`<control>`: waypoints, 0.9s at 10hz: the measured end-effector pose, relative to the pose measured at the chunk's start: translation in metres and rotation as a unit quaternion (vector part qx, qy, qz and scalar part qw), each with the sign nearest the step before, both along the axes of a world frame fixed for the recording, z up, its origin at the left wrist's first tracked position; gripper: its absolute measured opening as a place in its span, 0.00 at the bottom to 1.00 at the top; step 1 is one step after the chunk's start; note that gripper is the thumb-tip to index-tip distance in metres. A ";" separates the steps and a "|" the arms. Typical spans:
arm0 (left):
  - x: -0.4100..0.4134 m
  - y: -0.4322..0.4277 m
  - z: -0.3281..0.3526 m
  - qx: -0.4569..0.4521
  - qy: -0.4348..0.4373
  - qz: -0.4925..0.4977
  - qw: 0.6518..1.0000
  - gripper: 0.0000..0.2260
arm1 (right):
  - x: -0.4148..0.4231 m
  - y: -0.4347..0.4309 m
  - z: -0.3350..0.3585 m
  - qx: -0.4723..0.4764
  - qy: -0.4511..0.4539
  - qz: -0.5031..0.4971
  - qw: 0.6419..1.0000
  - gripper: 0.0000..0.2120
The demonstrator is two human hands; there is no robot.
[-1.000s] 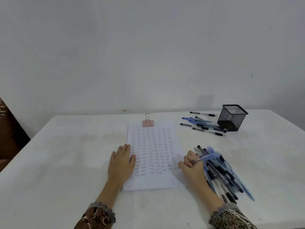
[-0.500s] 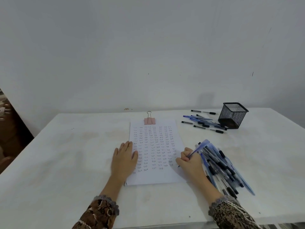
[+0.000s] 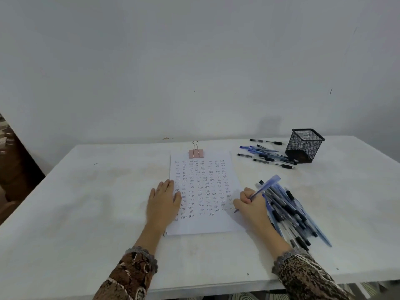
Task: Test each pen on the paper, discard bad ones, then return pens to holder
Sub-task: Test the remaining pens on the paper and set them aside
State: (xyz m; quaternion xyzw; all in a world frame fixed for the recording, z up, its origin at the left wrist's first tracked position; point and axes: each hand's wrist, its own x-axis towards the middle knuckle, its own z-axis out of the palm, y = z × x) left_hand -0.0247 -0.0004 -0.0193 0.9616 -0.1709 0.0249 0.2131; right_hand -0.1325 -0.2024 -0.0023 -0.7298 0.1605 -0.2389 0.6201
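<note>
The right hand (image 3: pixel 251 205) is gripping a translucent blue pen (image 3: pixel 263 189), with its tip touching the right edge of the white paper (image 3: pixel 203 224). The left hand (image 3: pixel 162 202) is lying flat with straight fingers, pressing the sheet's left edge. A pink binder clip (image 3: pixel 196 153) is holding the top. A heap of slim plastic pens (image 3: pixel 290 213) is lying beside the right hand. The square black mesh holder (image 3: pixel 304 146) is standing far right, with thin pens (image 3: pixel 265 155) scattered just beside it.

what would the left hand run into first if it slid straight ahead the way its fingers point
Probably nothing solid: the left hand lies flat on the left edge of the paper, fingers toward the wall. It would slide up the sheet, likely passing left of the pink binder clip, though narrowly.
</note>
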 end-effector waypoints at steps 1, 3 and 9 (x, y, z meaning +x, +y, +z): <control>0.000 0.000 0.000 -0.003 0.002 0.002 1.000 0.23 | 0.001 0.001 0.001 -0.021 0.006 0.007 1.000 0.25; 0.000 0.000 0.000 -0.006 0.000 0.002 1.000 0.23 | 0.002 -0.001 0.000 -0.033 0.013 0.017 0.999 0.25; 0.000 0.001 -0.002 -0.010 -0.001 -0.004 1.000 0.23 | 0.003 -0.002 -0.002 -0.046 0.016 -0.007 0.999 0.23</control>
